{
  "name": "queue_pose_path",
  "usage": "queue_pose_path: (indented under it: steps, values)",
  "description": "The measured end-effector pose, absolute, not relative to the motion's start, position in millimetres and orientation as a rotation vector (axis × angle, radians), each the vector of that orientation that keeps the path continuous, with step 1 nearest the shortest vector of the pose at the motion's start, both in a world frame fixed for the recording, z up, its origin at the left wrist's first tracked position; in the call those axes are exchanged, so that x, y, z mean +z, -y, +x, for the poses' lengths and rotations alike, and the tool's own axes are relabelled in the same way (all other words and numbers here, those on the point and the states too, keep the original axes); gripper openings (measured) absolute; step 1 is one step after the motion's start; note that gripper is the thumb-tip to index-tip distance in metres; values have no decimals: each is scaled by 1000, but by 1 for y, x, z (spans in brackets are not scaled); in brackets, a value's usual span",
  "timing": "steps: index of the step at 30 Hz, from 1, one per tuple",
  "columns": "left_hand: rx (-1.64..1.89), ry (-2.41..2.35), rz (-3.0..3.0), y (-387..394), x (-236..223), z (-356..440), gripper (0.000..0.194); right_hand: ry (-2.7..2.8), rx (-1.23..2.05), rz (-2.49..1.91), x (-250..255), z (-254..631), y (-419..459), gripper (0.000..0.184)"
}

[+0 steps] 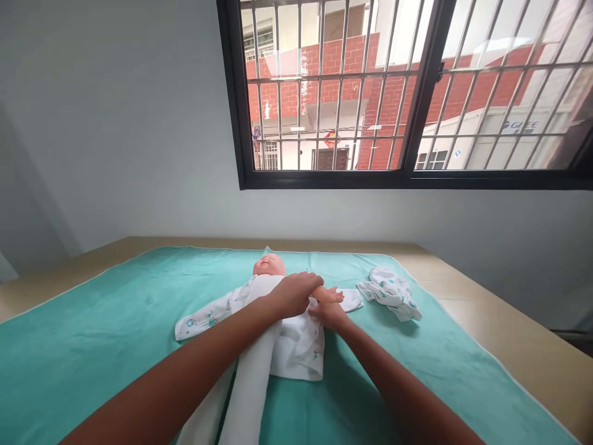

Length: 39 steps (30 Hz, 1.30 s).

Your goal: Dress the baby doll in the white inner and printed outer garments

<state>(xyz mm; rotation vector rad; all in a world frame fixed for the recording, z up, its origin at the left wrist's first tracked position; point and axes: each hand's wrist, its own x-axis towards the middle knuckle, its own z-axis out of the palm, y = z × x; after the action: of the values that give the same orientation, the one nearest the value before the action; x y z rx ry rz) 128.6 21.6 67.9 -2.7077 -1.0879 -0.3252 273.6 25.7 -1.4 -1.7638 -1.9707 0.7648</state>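
A baby doll lies on its back, its head toward the wall. A white printed baby shirt is under and around its body, with one sleeve spread out to the left. My left hand is closed around the doll's arm near the wrist, from above. From below and to the right, my right hand grips the same arm; its fingertips are partly hidden. The doll's small hand sticks out to the right between my hands. Long white cloth strips run from the doll toward me, beneath my left forearm.
A teal towel covers most of the wooden table. To the right lies a crumpled white printed garment. The table's far edge meets a grey wall, and a barred window is above it.
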Motion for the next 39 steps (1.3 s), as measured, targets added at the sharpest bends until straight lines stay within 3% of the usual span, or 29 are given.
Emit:
queue_pose_path:
  steps: [3, 5, 10, 15, 31, 39]
  values:
    - [-359, 1088, -2697, -19, 58, 138, 7, 1954, 564, -1808, -22, 275, 2, 66]
    - [-352, 1117, -2682, -20, 53, 143, 19, 1897, 528, -1756, -32, 282, 9, 65]
    - [-289, 1127, -2661, -25, 46, 147, 13, 1658, 781, -1640, -38, 311, -4, 33]
    - [-245, 1131, -2650, -32, 41, 149, 11, 1471, 991, -1486, -38, 317, -14, 43]
    - [75, 1430, -2639, -51, 20, 156, 16, 1059, 1131, -987, -20, 312, -3, 35]
    - [-251, 1599, -2781, -59, 10, 159, 19, 1250, 1229, -772, -26, 288, 6, 31]
